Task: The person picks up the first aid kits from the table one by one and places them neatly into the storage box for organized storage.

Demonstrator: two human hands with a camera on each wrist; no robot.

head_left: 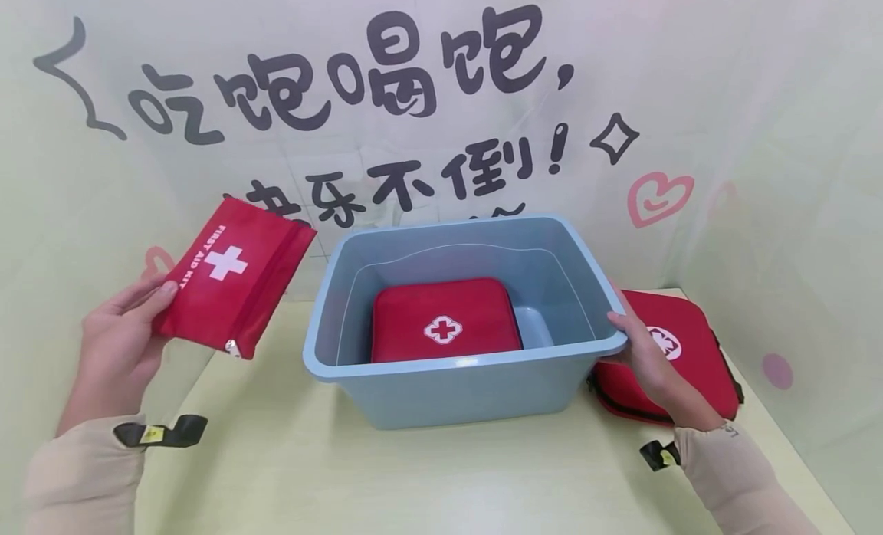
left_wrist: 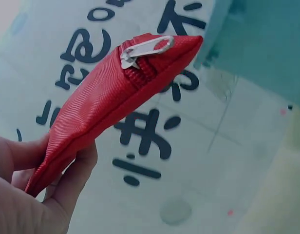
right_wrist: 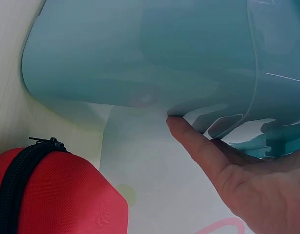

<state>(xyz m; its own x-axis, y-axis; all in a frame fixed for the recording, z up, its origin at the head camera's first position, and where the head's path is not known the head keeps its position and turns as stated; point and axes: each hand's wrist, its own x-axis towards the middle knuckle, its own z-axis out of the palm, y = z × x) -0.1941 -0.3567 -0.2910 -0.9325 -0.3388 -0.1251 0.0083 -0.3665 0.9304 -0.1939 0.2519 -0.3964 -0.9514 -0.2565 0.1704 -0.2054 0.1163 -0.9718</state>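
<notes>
My left hand (head_left: 124, 339) pinches one end of a flat red first aid pouch (head_left: 241, 278) and holds it up left of the bin. The pouch's white cross and lettering face the head camera; its metal zipper pull (left_wrist: 147, 48) shows in the left wrist view. A blue plastic bin (head_left: 455, 393) stands on the table, and inside it sits a red first aid case (head_left: 441, 320) with a cross badge. My right hand (head_left: 645, 359) grips the bin's right rim, thumb on top. From the right wrist view, its fingers (right_wrist: 198, 148) reach under the rim against the outer wall.
Right of the bin, partly behind my right hand, lies another red case (head_left: 690, 374) with a white round emblem and black zipper. The pale table (head_left: 441, 481) meets white curtain-like walls (head_left: 779, 175) at the back and sides. Black lettering and a pink heart mark the back wall.
</notes>
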